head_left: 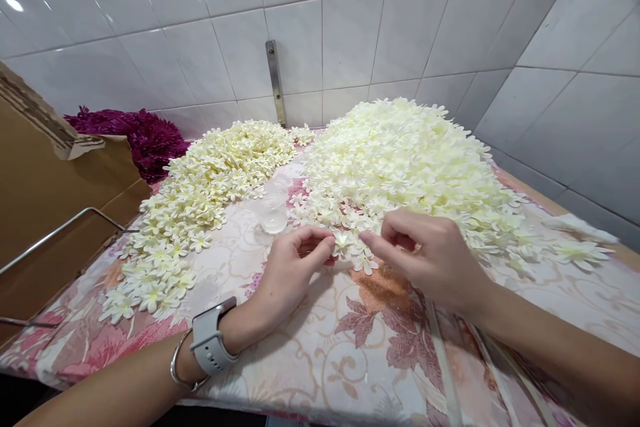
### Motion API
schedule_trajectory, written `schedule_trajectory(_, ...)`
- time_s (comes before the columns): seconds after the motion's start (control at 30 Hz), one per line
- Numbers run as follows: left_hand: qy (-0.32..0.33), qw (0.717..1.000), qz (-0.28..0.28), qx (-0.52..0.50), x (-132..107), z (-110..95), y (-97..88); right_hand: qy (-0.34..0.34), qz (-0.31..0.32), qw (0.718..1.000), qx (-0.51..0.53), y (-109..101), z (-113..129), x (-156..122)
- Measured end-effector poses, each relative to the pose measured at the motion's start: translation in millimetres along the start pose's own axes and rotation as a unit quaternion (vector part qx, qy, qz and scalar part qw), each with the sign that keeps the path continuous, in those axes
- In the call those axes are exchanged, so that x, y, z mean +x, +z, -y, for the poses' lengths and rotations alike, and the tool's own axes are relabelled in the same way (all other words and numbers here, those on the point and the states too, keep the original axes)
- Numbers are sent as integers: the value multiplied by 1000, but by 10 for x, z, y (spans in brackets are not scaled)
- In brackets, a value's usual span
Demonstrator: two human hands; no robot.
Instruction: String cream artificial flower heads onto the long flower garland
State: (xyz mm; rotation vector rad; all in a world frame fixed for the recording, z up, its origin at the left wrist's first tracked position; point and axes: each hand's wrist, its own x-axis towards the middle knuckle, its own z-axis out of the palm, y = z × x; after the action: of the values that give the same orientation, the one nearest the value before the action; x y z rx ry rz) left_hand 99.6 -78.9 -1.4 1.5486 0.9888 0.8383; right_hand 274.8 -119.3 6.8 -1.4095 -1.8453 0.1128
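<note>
My left hand (299,265), with a watch (214,337) and a bangle on its wrist, is closed in a pinch. A small white flower (344,241) with a yellowish middle shows right at its fingertips and looks held there. My right hand (425,250) is curled just to the right, thumb and forefinger pressed together; anything between them is hidden. Behind my hands a large heap of loose white flowers (400,153) spreads over the cloth. To the left lies another pile of smaller-looking cream flowers (215,173).
A clear round object (274,219) sits between the piles. Dark magenta flowers (140,137) lie back left, behind a cardboard box (60,200) with a metal wire (55,237) in front. Patterned cloth (320,360) covers the table; a metal bracket (275,83) stands against the tiled wall.
</note>
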Motion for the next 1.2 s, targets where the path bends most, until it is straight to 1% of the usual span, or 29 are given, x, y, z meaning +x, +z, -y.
schedule_trajectory(0.1, 60, 996, 27, 59, -28, 31, -9, -60, 62, 996, 21, 42, 28, -33)
schedule_trajectory(0.13, 70, 995, 33, 64, -35, 35, -11, -75, 76, 994, 28, 52, 31, -40)
schedule_trajectory(0.2, 65, 996, 44, 41, -41, 35, -9, -83, 89, 992, 42, 57, 27, -39)
schedule_trajectory(0.27, 43, 997, 57, -11, -36, 27, -4, -67, 101, 991, 57, 43, 13, -22)
schedule_trajectory(0.37, 16, 995, 64, -68, -21, 14, 3, -23, 130, 988, 79, 12, -13, 12)
schedule_trajectory(0.53, -16, 992, 62, -112, -10, -3, 8, 18, 150, 983, 102, -4, -44, 19)
schedule_trajectory(0.73, -67, 978, 66, -188, -3, -32, 5, 55, 172, 973, 146, 11, -73, 4)
schedule_trajectory(0.87, -66, 976, 64, -195, 11, -13, 2, 73, 192, 964, 169, 25, -65, 0)
schedule_trajectory(0.93, -51, 980, 57, -181, 17, 1, -1, 85, 185, 965, 168, 23, -47, -5)
schedule_trajectory(1.03, -34, 987, 41, -150, 22, 5, -5, 105, 146, 972, 150, 13, -20, -9)
schedule_trajectory(1.2, -27, 992, 34, -118, 9, -15, 2, 84, 122, 977, 155, 3, -13, -12)
